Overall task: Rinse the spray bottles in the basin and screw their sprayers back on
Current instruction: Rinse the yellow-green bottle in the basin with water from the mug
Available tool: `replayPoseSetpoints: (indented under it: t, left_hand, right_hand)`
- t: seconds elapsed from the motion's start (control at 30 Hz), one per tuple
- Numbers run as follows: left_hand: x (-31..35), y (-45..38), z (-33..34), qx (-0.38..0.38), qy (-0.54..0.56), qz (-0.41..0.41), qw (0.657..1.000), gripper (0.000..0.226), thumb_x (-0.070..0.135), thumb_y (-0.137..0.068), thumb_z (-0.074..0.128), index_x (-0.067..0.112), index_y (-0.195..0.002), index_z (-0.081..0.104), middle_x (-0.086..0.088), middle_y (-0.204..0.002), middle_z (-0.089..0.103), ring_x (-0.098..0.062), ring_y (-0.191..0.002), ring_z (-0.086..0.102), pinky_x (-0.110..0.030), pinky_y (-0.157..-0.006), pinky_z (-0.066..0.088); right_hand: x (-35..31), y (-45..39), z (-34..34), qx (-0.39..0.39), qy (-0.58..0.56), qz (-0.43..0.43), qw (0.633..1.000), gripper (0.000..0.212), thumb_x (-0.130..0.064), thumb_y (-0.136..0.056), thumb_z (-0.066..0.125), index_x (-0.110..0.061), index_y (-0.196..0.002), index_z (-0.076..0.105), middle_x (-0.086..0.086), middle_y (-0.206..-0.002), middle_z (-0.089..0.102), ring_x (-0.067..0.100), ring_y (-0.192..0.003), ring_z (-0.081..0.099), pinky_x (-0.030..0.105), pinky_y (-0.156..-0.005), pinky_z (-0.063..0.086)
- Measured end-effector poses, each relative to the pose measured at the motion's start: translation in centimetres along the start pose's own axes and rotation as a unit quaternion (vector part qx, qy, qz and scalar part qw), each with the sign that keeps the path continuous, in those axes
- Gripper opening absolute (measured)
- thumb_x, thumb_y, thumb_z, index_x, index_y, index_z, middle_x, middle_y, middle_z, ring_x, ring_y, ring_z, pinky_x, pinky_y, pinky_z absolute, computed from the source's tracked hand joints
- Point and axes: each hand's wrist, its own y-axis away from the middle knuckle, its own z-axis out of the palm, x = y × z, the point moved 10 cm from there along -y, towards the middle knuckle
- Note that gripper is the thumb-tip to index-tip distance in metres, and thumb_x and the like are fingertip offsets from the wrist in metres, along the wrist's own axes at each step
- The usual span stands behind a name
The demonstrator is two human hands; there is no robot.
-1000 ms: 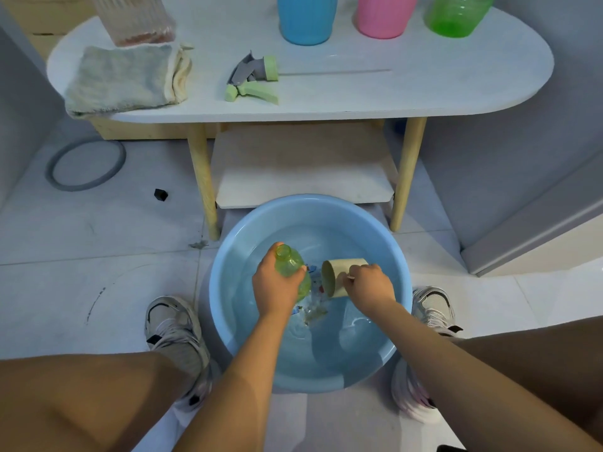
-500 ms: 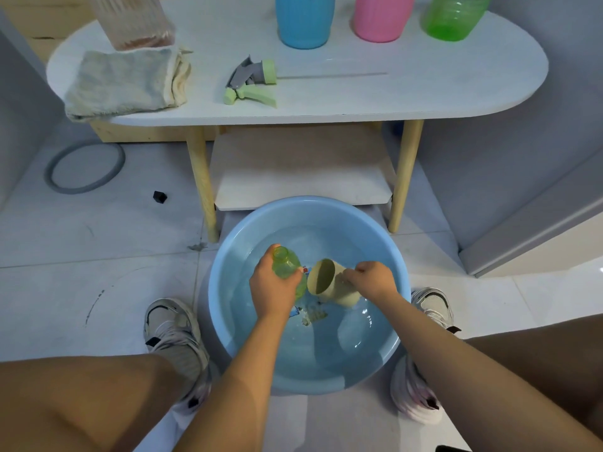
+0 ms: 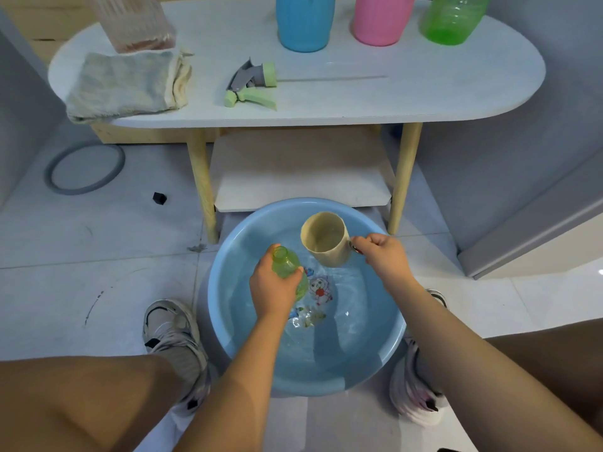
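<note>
A blue basin (image 3: 225, 314) with water stands on the floor between my feet. My left hand (image 3: 272, 290) grips a small green bottle (image 3: 284, 262) without its sprayer, neck up and open, over the water. My right hand (image 3: 381, 256) holds a beige cup (image 3: 326, 239) by its handle, raised above the basin with water inside. The bottle's green and grey sprayer (image 3: 253, 84) lies on the white table (image 3: 424, 93) with its tube pointing right.
On the table stand a blue bottle (image 3: 305, 22), a pink bottle (image 3: 380, 19), a green bottle (image 3: 453, 19) and a clear container (image 3: 137, 24); a folded cloth (image 3: 125, 84) lies at the left. A grey ring (image 3: 85, 168) and a small black piece (image 3: 159, 198) lie on the floor.
My right hand has lifted the cup out of the water and turned it upright, now holding water. My left hand has kept the green bottle in about the same place.
</note>
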Motion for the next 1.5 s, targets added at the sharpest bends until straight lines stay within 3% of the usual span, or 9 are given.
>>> replayPoseSetpoints:
  t: [0.17,0.27,0.37,0.5,0.63,0.8,1.03,1.37,1.5]
  left_hand:
    - [0.4,-0.1,0.2,-0.004,-0.006,0.009,1.000,0.059,0.020,-0.073,0.077,0.023,-0.128,0.055,-0.003,-0.116,0.065,-0.023,-0.108,0.058,-0.028,-0.089,0.044]
    - [0.7,0.0,0.3,-0.007,-0.010,0.018,1.000,0.054,0.019,-0.073,0.076,0.023,-0.123,0.057,0.001,-0.113,0.066,-0.021,-0.105,0.059,-0.022,-0.082,0.041]
    - [1.1,0.1,0.2,-0.002,-0.015,0.028,0.999,0.046,0.021,-0.073,0.076,0.023,-0.116,0.060,0.003,-0.108,0.067,-0.021,-0.101,0.061,-0.021,-0.078,0.040]
    - [1.2,0.1,0.2,-0.001,-0.018,0.031,0.999,0.050,0.022,-0.073,0.077,0.022,-0.120,0.059,0.003,-0.110,0.067,-0.019,-0.101,0.061,-0.020,-0.079,0.040]
    - [1.3,0.1,0.3,-0.003,-0.029,0.036,0.999,0.043,0.021,-0.073,0.076,0.021,-0.113,0.061,0.003,-0.103,0.068,-0.019,-0.094,0.061,-0.019,-0.074,0.039]
    - [1.3,-0.1,0.5,-0.006,-0.023,0.037,0.999,0.043,0.021,-0.072,0.076,0.020,-0.113,0.062,0.002,-0.103,0.068,-0.019,-0.094,0.062,-0.021,-0.074,0.041]
    - [1.3,-0.2,0.5,-0.008,-0.028,0.026,0.999,0.040,0.021,-0.074,0.074,0.019,-0.112,0.062,0.004,-0.099,0.067,-0.013,-0.084,0.057,-0.021,-0.070,0.039]
    - [1.2,-0.1,0.4,-0.003,-0.030,0.015,0.999,0.048,0.021,-0.074,0.076,0.017,-0.120,0.061,0.000,-0.107,0.068,-0.022,-0.099,0.062,-0.021,-0.075,0.040]
    - [1.2,-0.2,0.5,-0.005,-0.043,0.018,0.999,0.041,0.023,-0.075,0.074,0.018,-0.114,0.063,0.000,-0.103,0.069,-0.022,-0.095,0.063,-0.021,-0.071,0.039]
  right_hand:
    - [-5.1,0.6,0.4,0.013,0.055,-0.121,0.991,0.048,-0.022,-0.081,0.070,-0.015,-0.051,0.033,-0.005,-0.048,0.027,0.008,-0.043,0.025,0.021,-0.045,0.021]
    - [-8.0,1.7,0.9,0.031,0.117,-0.214,0.969,0.045,-0.021,-0.079,0.070,-0.013,-0.050,0.037,-0.004,-0.048,0.031,0.010,-0.049,0.031,0.019,-0.048,0.024]
    - [-10.1,3.4,1.5,0.057,0.157,-0.312,0.935,0.047,-0.025,-0.073,0.069,-0.024,-0.046,0.030,-0.011,-0.045,0.035,0.010,-0.057,0.034,0.009,-0.053,0.031]
    - [-10.9,4.2,2.0,0.080,0.172,-0.367,0.911,0.033,-0.022,-0.069,0.067,-0.003,-0.049,0.050,0.004,-0.048,0.050,0.013,-0.062,0.040,0.004,-0.057,0.032]
    - [-12.0,5.2,2.4,0.092,0.189,-0.433,0.877,0.033,-0.013,-0.068,0.071,-0.007,-0.047,0.046,0.003,-0.045,0.045,0.014,-0.059,0.035,0.004,-0.058,0.030]
    - [-13.2,6.3,2.8,0.084,0.193,-0.481,0.851,0.034,-0.021,-0.074,0.063,-0.013,-0.049,0.042,0.000,-0.047,0.041,0.017,-0.059,0.035,0.016,-0.054,0.025]
    - [-13.6,6.8,3.3,0.072,0.203,-0.508,0.834,0.034,-0.015,-0.073,0.067,-0.010,-0.050,0.043,0.001,-0.050,0.042,0.019,-0.058,0.036,0.017,-0.056,0.025]
    - [-14.6,7.6,3.2,0.075,0.192,-0.546,0.812,0.033,-0.015,-0.077,0.064,-0.008,-0.050,0.045,0.002,-0.052,0.045,0.015,-0.061,0.031,0.016,-0.062,0.026]
    - [-14.7,7.8,3.7,0.061,0.197,-0.558,0.804,0.034,-0.012,-0.077,0.066,-0.007,-0.050,0.045,0.002,-0.053,0.044,0.016,-0.060,0.032,0.018,-0.062,0.026]
